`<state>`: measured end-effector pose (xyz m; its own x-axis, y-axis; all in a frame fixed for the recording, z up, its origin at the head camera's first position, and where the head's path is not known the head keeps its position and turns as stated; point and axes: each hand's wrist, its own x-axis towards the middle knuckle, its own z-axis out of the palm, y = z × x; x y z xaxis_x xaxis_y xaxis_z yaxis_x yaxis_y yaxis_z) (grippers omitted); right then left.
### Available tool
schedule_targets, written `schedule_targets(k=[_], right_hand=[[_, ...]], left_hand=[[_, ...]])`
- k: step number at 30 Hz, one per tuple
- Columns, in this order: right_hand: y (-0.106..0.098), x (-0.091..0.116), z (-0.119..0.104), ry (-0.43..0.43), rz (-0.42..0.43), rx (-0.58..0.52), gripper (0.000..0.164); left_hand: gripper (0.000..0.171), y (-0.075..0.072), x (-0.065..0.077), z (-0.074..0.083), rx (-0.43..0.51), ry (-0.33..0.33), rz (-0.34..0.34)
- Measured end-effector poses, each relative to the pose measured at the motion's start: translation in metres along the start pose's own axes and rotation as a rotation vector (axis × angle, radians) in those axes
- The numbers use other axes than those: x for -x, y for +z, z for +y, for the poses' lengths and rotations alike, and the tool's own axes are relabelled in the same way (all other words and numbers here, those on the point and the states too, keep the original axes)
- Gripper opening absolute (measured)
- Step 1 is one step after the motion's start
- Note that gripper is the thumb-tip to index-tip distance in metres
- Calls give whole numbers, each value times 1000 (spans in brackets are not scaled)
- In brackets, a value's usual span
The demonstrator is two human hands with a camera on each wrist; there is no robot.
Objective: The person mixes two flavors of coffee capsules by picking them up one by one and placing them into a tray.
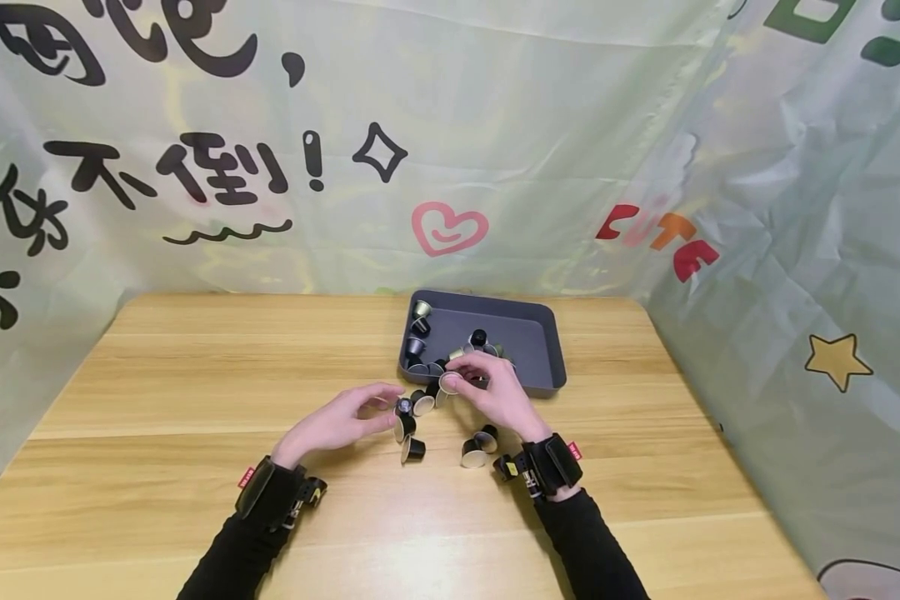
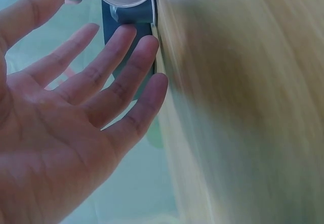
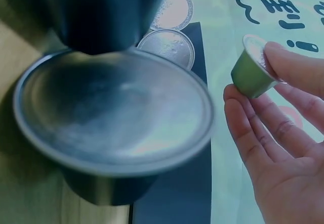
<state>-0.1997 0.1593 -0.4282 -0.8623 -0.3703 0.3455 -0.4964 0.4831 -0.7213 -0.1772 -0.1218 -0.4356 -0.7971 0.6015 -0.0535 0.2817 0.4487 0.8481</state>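
Between the thumb and fingertips of my right hand (image 1: 501, 395) is a green coffee capsule (image 3: 248, 75) with a silvery lid, raised near the front edge of the dark grey tray (image 1: 495, 317). My left hand (image 1: 339, 418) hovers by several black coffee capsules (image 1: 405, 428) on the table. In the left wrist view its fingers (image 2: 119, 90) are loosely spread, with nothing held. Another two dark capsules (image 1: 472, 453) lie on the table below my right hand. Several capsules (image 1: 416, 346) line the tray's left side; my right hand partly hides others at its front.
The tray stands toward the back of the wooden table (image 1: 217, 350). A printed cloth (image 1: 510, 125) with lettering hangs behind the table and along its right side. Bare tabletop extends left and right of the hands.
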Motion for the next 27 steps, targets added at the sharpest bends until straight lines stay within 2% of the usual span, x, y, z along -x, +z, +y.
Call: schedule_targets(k=[9, 13, 27], right_hand=[[0, -1, -3, 16, 15, -81, 29], [0, -1, -3, 20, 21, -100, 26], [-2, -3, 0, -39, 78, -98, 17]], left_hand=[[53, 2, -3, 4, 3, 48, 61], [53, 2, -3, 6, 2, 60, 81], [56, 1, -3, 6, -21, 59, 70]])
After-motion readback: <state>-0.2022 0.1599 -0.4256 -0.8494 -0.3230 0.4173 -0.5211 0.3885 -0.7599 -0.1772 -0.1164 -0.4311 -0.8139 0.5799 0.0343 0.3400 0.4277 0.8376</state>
